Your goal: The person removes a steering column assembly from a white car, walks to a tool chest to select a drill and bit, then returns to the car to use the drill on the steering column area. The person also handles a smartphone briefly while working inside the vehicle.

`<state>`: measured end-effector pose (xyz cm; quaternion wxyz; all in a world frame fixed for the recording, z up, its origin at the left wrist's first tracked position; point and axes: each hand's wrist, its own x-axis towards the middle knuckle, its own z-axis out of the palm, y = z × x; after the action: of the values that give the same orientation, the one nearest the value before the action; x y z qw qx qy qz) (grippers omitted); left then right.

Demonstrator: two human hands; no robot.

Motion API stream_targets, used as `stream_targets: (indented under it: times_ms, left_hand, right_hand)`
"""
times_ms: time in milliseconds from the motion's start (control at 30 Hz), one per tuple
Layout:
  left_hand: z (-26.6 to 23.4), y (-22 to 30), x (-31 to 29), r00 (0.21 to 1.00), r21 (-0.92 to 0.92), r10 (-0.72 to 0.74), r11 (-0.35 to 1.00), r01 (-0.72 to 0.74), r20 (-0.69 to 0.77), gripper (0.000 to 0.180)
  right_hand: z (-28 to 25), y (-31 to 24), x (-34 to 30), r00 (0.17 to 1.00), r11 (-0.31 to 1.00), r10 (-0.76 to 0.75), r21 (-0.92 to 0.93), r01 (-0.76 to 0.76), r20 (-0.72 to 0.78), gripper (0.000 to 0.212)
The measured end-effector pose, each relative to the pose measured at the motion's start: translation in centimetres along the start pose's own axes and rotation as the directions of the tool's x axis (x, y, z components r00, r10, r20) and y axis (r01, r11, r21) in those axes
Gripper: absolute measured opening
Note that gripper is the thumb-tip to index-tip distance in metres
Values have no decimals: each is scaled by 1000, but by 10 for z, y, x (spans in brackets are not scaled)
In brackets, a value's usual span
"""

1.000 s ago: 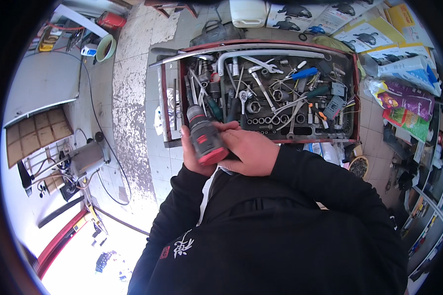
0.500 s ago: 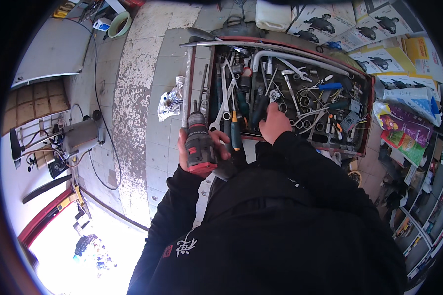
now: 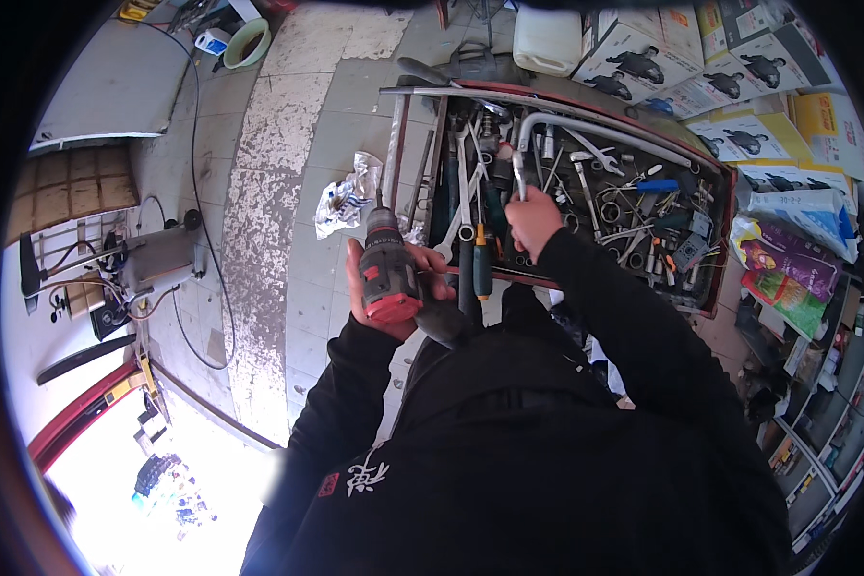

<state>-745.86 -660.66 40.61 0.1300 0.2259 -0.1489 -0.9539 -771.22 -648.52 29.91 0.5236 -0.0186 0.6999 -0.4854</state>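
My left hand [image 3: 359,280] is closed round a black and red cordless drill [image 3: 390,274], whose bit points away from me. The drill is just left of the tool drawer's near edge. Over the red-edged tool drawer [image 3: 725,245], my right hand [image 3: 536,223] grips what looks like a ratchet wrench [image 3: 520,176], its shiny metal end pointing away. Its lower part is hidden in my fingers. Between my hands, a screwdriver with an orange and dark green handle [image 3: 482,264] lies across the near rim, beside a combination wrench [image 3: 465,182].
Sockets, wrenches and loose wire crowd the drawer; a bent metal pipe [image 3: 605,127] lies across its far side. Crumpled foil-like wrapping [image 3: 348,197] is on the floor to the left. Cartons [image 3: 643,53] and colourful bags [image 3: 787,254] stand at the right. A cable [image 3: 194,125] trails along the left floor.
My right hand has lifted slightly away from the tools, and a shiny metal tool now shows upright in its grip. The drill stays in my left hand. The view has shifted a little.
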Motion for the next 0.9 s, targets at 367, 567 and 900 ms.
stream_targets:
  times_ms: [367,567,900]
  left_hand:
    - [-6,7,-19,997,-4,38,999,-39,-60,106]
    - [-8,7,-18,995,83,3,996,5,-100,100]
    - [9,6,22,983,41,-172,985,170,59,96]
  right_hand:
    - [55,32,16,992,936,-101,-344,67,-81,26]
    - [44,28,-7,945,889,-285,-412,199,-158,30]
    - [-15,14,-7,920,666,-199,-736,-126,-338,48]
